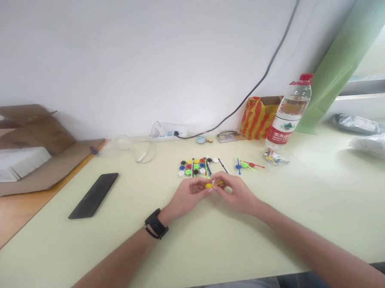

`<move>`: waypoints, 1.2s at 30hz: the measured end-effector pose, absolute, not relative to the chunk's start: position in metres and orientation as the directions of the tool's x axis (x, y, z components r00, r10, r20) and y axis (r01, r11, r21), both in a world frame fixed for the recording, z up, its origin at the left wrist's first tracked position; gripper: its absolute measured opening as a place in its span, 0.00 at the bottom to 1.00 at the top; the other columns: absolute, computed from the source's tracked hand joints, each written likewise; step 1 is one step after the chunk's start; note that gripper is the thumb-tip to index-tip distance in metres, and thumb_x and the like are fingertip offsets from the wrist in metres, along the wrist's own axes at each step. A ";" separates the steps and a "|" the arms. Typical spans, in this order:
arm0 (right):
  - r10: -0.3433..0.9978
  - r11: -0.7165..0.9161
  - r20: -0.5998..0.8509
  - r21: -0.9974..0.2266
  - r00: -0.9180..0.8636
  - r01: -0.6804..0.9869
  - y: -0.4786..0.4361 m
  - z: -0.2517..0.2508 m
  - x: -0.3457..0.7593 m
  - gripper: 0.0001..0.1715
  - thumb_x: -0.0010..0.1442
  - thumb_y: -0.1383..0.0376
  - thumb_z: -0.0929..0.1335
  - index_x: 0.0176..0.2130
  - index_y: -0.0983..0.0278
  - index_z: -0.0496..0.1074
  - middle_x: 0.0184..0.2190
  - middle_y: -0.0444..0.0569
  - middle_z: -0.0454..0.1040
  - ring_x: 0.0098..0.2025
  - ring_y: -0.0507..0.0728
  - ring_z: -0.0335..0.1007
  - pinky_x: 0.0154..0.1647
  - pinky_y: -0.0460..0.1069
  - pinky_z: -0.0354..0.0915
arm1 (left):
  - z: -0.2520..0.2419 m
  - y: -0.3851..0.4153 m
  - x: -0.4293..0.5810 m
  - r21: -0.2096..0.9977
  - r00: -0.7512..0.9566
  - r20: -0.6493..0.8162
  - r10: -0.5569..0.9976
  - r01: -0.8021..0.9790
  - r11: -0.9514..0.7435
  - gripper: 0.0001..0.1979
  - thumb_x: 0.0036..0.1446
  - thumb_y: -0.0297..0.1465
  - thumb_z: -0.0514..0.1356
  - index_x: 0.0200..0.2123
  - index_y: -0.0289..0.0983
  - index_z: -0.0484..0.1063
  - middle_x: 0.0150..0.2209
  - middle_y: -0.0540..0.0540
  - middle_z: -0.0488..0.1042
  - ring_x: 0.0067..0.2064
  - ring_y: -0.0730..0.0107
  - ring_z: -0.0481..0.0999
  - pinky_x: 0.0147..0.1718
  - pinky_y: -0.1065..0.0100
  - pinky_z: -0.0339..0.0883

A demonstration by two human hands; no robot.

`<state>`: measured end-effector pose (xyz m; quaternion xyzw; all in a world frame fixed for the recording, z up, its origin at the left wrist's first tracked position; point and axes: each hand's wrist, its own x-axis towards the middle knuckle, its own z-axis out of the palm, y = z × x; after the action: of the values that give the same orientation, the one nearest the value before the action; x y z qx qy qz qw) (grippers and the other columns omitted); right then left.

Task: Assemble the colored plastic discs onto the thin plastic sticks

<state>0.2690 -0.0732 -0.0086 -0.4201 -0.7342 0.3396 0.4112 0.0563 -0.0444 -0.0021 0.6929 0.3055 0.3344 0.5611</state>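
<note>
My left hand [188,196] pinches a small yellow disc [209,185] between thumb and fingers above the pale table. Against it, fingertips almost touching, my right hand [238,194] grips a thin yellow pointer [219,183]. Whether the two yellow pieces are joined is too small to tell. Just beyond my hands lie several coloured discs [188,172] in rows, with thin pointers among them, one of them a black pointer [223,165]. To the right of these rest a blue disc with a pointer [238,166], a green one, and a red one [252,165].
A black flat case [93,196] lies at left, near a cardboard box [33,126]. Along the wall are a power strip [169,131], glasses [227,135] and a striped bag [257,117]. A water bottle [287,113] and small plastic packet [275,157] stand right.
</note>
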 end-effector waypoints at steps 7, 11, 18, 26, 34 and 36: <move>0.907 0.409 0.331 -0.841 -0.260 0.354 -0.069 -0.008 0.273 0.08 0.65 0.65 0.68 0.46 0.60 0.71 0.31 0.45 0.74 0.33 0.54 0.71 0.36 0.49 0.68 | -0.004 -0.046 0.051 0.799 0.542 0.288 0.790 0.318 -0.510 0.10 0.63 0.35 0.66 0.47 0.41 0.81 0.45 0.46 0.82 0.46 0.62 0.80 0.48 0.64 0.74; 0.908 0.392 0.308 -0.865 -0.284 0.313 -0.067 -0.011 0.274 0.08 0.66 0.65 0.66 0.46 0.61 0.71 0.33 0.45 0.74 0.35 0.55 0.70 0.37 0.50 0.68 | -0.005 -0.045 0.050 0.757 0.565 0.321 0.760 0.329 -0.565 0.09 0.64 0.34 0.65 0.46 0.41 0.81 0.44 0.47 0.82 0.44 0.64 0.80 0.47 0.65 0.74; 0.915 0.343 0.257 -0.902 -0.312 0.263 -0.066 -0.011 0.275 0.08 0.66 0.65 0.67 0.46 0.61 0.73 0.35 0.47 0.75 0.37 0.55 0.71 0.39 0.51 0.67 | -0.003 -0.046 0.050 0.735 0.575 0.368 0.731 0.302 -0.607 0.08 0.61 0.30 0.65 0.44 0.41 0.81 0.42 0.47 0.83 0.42 0.66 0.81 0.45 0.68 0.74; 0.919 0.281 0.220 -0.947 -0.326 0.155 -0.069 -0.005 0.273 0.09 0.66 0.62 0.68 0.45 0.62 0.73 0.37 0.48 0.74 0.39 0.55 0.71 0.40 0.51 0.67 | 0.000 -0.048 0.051 0.815 0.482 0.367 0.796 0.245 -0.525 0.03 0.58 0.29 0.68 0.36 0.37 0.81 0.36 0.45 0.82 0.36 0.66 0.81 0.41 0.66 0.76; 0.933 0.288 0.241 -0.945 -0.265 0.153 -0.066 -0.004 0.277 0.12 0.67 0.58 0.68 0.47 0.60 0.72 0.40 0.49 0.74 0.37 0.55 0.70 0.39 0.51 0.69 | 0.005 -0.043 0.051 0.988 0.585 0.133 0.800 -0.012 -0.155 0.14 0.62 0.37 0.67 0.47 0.36 0.81 0.47 0.39 0.82 0.48 0.59 0.81 0.49 0.61 0.75; 0.928 0.363 0.328 -0.905 -0.178 0.221 -0.065 -0.004 0.278 0.12 0.67 0.58 0.69 0.48 0.60 0.72 0.45 0.51 0.73 0.38 0.55 0.70 0.40 0.51 0.69 | 0.003 -0.040 0.049 0.994 0.558 0.104 0.823 -0.029 -0.106 0.16 0.60 0.37 0.70 0.49 0.37 0.80 0.44 0.40 0.82 0.46 0.61 0.81 0.48 0.63 0.75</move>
<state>0.2785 -0.0648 -0.0044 -0.4270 -0.6728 0.3693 0.4782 0.0491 -0.0399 0.0032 0.6518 0.3047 0.3583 0.5950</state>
